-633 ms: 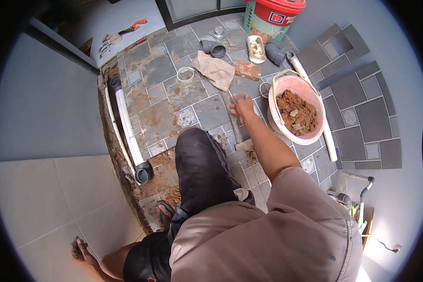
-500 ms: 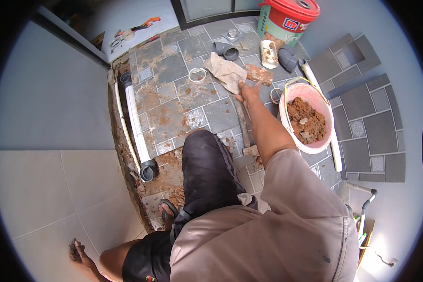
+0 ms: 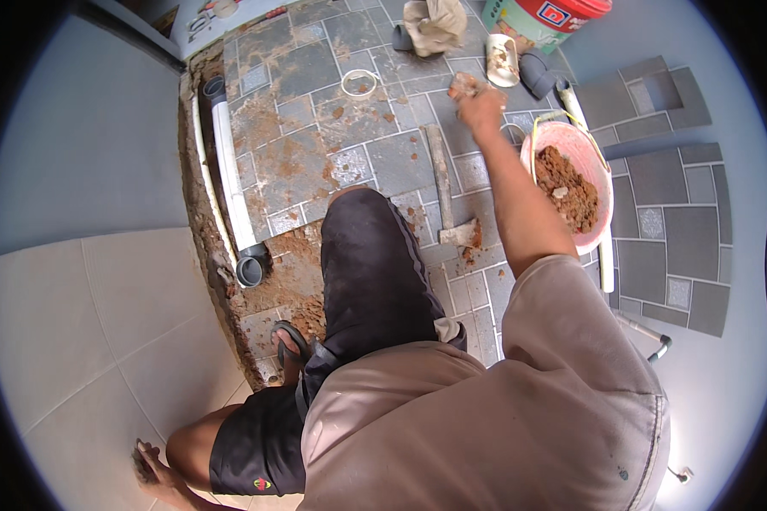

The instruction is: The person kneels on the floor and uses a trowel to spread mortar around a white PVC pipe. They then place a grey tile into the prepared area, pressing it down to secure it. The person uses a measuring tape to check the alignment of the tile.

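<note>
My right hand (image 3: 483, 112) reaches forward over the tiled floor, its fingers closed around a reddish broken brick (image 3: 466, 86). Beyond it a crumpled beige cloth (image 3: 435, 27) lies against a dark grey pipe elbow (image 3: 402, 37). Nearer to me, a long-handled tool with a flat, dirt-smeared head like a hatchet (image 3: 443, 183) rests on the tiles. My left hand (image 3: 151, 471) is low at the left against the pale tiled wall (image 3: 102, 366), fingers apart; its palm side is dark and partly hidden.
Right of my forearm stands a pink bucket (image 3: 609, 183) of soil and rubble. A white pipe (image 3: 230, 175) lies in a trench along the left wall, ending in a grey elbow (image 3: 249, 271). Farther off are a white ring (image 3: 359, 83), a cut white pipe piece (image 3: 503, 61) and a paint pail (image 3: 541, 21).
The cloth has moved away from me onto the grey elbow. My right hand has left it and taken hold of the brick. The long-handled tool is more fully uncovered. My left hand stays by the wall.
</note>
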### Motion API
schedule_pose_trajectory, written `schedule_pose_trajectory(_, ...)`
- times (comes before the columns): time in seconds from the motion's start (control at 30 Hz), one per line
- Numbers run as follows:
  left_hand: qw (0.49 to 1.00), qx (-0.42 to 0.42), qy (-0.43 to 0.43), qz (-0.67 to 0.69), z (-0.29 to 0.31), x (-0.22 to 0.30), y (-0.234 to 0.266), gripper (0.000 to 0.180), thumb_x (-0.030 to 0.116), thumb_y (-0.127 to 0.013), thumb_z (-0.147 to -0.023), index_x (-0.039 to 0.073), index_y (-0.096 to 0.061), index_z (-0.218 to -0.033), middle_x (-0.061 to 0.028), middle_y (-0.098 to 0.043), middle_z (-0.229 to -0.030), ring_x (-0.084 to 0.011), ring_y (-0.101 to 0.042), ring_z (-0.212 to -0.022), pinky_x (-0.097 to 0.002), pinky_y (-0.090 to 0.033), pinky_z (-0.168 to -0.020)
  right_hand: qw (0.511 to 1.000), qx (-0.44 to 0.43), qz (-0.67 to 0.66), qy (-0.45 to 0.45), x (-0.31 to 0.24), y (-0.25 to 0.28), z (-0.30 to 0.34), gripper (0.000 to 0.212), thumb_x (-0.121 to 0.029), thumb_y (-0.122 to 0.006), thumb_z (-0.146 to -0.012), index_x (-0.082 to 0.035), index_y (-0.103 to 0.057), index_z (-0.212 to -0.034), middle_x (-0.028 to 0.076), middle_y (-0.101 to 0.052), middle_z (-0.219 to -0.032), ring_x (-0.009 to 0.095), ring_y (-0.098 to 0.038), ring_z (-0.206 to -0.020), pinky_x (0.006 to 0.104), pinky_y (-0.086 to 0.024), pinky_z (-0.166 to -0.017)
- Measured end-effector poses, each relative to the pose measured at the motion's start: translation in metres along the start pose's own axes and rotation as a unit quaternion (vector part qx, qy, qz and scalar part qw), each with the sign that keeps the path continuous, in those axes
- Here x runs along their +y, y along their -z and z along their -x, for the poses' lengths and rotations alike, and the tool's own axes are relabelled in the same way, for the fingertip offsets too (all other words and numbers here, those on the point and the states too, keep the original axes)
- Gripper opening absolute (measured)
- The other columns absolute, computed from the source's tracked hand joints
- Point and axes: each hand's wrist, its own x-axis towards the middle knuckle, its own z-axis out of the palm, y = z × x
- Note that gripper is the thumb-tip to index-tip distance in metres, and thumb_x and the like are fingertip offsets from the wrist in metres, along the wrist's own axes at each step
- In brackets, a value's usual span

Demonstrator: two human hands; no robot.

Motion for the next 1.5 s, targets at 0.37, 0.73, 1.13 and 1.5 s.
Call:
schedule_pose_trajectory(0.37, 0.994, -0.058, -0.078, 0.056, -0.065, 0.028, -0.053, 0.038, 0.031, -0.066, -0.105, -0.003, -0.073, -0.120, -0.0111, -0.073, -0.098, -0.0201, -0.068, -0.089, -0.0336, -0.055, -0.083, 0.913, -0.210, 0.339, -0.091, 0.097, -0.046, 0.220, 0.062, -0.039, -0.054, -0.105, -0.005, -0.039, -0.155, 0.020, -0.059, -0.139, 0.038, -0.060, -0.130, 0.0589, -0.037, -0.111)
schedule_pose_trajectory(0.73, 0.995, 0.013, -0.054, 0.084, -0.059, 0.027, -0.038, 0.028, 0.023, -0.071, -0.103, -0.003, -0.076, -0.114, -0.0078, -0.075, -0.095, -0.0155, -0.070, -0.086, -0.0313, -0.057, -0.081, 0.906, -0.137, 0.393, -0.081, 0.115, 0.008, 0.246, 0.066, -0.037, -0.051, -0.107, -0.005, -0.031, -0.162, 0.020, -0.057, -0.140, 0.036, -0.061, -0.126, 0.0540, -0.041, -0.107)
schedule_pose_trajectory(1.13, 0.989, 0.118, -0.017, 0.086, -0.055, 0.008, -0.001, 0.029, 0.023, -0.070, -0.104, -0.001, -0.076, -0.120, -0.0093, -0.076, -0.101, -0.0171, -0.072, -0.092, -0.0324, -0.059, -0.086, 0.928, -0.046, 0.366, 0.058, 0.130, 0.018, 0.241, 0.070, -0.031, -0.066, -0.098, -0.006, -0.038, -0.157, 0.025, -0.050, -0.143, 0.043, -0.051, -0.126, 0.0560, -0.041, -0.105)
schedule_pose_trajectory(1.5, 0.987, 0.088, -0.127, 0.035, -0.074, -0.021, -0.017, 0.028, 0.021, -0.069, -0.104, -0.003, -0.076, -0.117, -0.0102, -0.076, -0.103, -0.0168, -0.071, -0.092, -0.0318, -0.061, -0.081, 0.942, -0.096, 0.282, 0.154, 0.133, -0.013, 0.364, 0.090, -0.036, -0.068, -0.097, 0.007, -0.022, -0.161, 0.037, -0.022, -0.163, 0.056, -0.024, -0.151, 0.0583, -0.025, -0.125)
